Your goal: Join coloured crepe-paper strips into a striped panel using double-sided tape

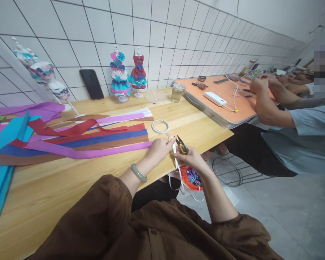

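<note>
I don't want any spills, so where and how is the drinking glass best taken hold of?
Probably around the glass's side wall, below the rim, from the near side: it stands upright with liquid inside, its near wall faces you unblocked, and the orange table crowds its right.

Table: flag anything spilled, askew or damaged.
No spill or damage shows; the glass stands upright. Slightly untidy: one red strip lies twisted over other strips, out of line with them, and white tape dangles past the table's edge.
</note>
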{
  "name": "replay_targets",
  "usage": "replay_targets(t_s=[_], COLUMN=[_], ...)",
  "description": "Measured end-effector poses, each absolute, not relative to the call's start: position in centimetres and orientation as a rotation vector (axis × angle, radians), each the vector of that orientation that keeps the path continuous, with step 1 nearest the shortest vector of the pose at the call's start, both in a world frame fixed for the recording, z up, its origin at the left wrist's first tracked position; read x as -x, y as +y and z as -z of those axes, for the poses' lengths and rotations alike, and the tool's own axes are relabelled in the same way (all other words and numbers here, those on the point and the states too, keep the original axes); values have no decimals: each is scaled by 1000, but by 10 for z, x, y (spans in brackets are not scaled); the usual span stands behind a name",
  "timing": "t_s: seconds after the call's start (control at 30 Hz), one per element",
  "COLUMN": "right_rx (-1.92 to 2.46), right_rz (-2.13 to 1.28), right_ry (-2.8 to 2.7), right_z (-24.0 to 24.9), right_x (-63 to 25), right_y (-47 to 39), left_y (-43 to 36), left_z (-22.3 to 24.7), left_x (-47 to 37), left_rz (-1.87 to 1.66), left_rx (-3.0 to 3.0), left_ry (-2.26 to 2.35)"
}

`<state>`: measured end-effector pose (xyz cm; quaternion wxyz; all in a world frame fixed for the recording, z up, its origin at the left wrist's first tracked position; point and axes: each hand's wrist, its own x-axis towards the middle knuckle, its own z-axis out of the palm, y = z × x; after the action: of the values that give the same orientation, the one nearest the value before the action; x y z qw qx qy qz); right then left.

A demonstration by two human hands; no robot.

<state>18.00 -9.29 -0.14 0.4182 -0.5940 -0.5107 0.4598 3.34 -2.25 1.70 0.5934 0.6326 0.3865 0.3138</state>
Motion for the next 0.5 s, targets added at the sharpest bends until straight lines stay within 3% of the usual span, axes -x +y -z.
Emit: replay_targets(t_s=[0.2,0.5], right_rx=[1492,1592], right_rz=[-1140,-1153], right_ry=[-1287,-1181], right_z=[0,-1], right_x=[-179,-178], right_y=[-91,-94], left_y=[-21,-6], left_z=[-12,0], left_x=[-36,-31], left_rz=[-585,-646], left_rx=[-1184,-1018], left_ry=[735,782])
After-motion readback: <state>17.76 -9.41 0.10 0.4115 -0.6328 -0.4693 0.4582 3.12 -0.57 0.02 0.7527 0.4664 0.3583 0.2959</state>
